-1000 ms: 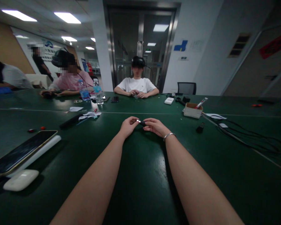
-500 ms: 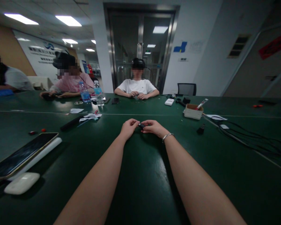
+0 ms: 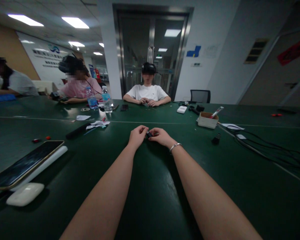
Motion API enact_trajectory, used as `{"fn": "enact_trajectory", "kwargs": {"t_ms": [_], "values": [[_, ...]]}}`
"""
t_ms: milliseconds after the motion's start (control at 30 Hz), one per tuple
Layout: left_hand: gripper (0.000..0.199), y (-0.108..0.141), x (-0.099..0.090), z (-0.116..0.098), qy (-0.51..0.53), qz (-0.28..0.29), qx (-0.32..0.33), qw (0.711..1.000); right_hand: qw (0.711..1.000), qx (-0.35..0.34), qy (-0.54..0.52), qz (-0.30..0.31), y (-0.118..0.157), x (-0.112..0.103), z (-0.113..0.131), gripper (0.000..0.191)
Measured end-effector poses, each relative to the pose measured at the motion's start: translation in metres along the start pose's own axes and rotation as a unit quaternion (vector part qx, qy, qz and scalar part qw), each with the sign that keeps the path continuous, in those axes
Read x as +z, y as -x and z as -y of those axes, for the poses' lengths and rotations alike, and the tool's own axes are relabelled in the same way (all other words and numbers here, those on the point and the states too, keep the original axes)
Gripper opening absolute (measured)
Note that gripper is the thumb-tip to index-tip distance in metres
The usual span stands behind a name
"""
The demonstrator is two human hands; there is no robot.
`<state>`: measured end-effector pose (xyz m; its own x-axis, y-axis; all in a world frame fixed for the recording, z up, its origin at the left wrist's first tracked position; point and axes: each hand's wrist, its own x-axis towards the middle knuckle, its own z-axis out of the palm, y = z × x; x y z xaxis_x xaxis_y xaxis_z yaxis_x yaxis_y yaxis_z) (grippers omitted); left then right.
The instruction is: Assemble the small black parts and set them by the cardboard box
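Lying nearest on the green counter (image 3: pixel 150 186), left side: white rounded case (image 3: pixel 25 194), just beside a phone (image 3: pixel 27 163) with dark screen, propped at a tilt on a white slab (image 3: pixel 43 166). Farther in, centre: small black object (image 3: pixel 149 134) with a pale end, between the two hands and just above the counter. Left hand (image 3: pixel 137 136): thumb and fingers pinched together on the pale end. Right hand (image 3: pixel 161 136): fingers closed on the dark body; silver bracelet (image 3: pixel 175 148) at the wrist. Exact form of the object: too small to tell.

Left of the hands: black rod (image 3: pixel 77 131), crumpled white paper (image 3: pixel 98 124) near its far end. Right: black connector (image 3: pixel 216 139), black cables (image 3: pixel 272 146), and an open box (image 3: pixel 208 120) with a pen-like item (image 3: pixel 217 112) leaning out.

Far side: two plastic bottles (image 3: pixel 106 101), a dark flat device (image 3: pixel 124 107), a white block (image 3: pixel 181 109). Person in white shirt (image 3: pixel 147 93) sits opposite, black headset (image 3: pixel 148 68) on; glass double door (image 3: pixel 151 43) behind.
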<state>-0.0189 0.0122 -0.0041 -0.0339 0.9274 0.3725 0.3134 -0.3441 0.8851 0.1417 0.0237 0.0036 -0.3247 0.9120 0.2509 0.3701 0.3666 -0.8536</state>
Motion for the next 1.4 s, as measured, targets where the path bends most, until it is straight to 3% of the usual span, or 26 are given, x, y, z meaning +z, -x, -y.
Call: {"fn": "enact_trajectory", "kwargs": {"t_ms": [267, 567, 800, 1000, 1233, 1400], "values": [[0.029, 0.005, 0.005, -0.002, 0.055, 0.068, 0.019, 0.996, 0.999, 0.012, 0.010, -0.036, 0.005, -0.004, -0.002, 0.027], [0.026, 0.004, 0.006, 0.000, 0.025, 0.049, -0.013, 0.998, 0.998, 0.010, 0.039, -0.051, 0.005, -0.002, -0.004, 0.028], [0.033, 0.006, 0.002, -0.003, -0.105, 0.011, -0.014, 0.994, 0.995, -0.011, 0.091, -0.049, 0.006, -0.001, -0.006, 0.026], [0.045, 0.010, -0.005, -0.017, -0.254, 0.002, 0.007, 0.967, 0.989, -0.039, 0.134, -0.050, 0.006, 0.001, -0.004, 0.024], [0.051, 0.012, -0.006, -0.022, -0.283, 0.015, -0.017, 0.959, 0.979, -0.082, 0.179, -0.055, 0.007, 0.004, 0.000, 0.022], [0.054, 0.014, -0.007, -0.027, -0.284, 0.015, -0.044, 0.958, 0.982, -0.069, 0.170, -0.048, 0.010, 0.005, 0.006, 0.025]]}}
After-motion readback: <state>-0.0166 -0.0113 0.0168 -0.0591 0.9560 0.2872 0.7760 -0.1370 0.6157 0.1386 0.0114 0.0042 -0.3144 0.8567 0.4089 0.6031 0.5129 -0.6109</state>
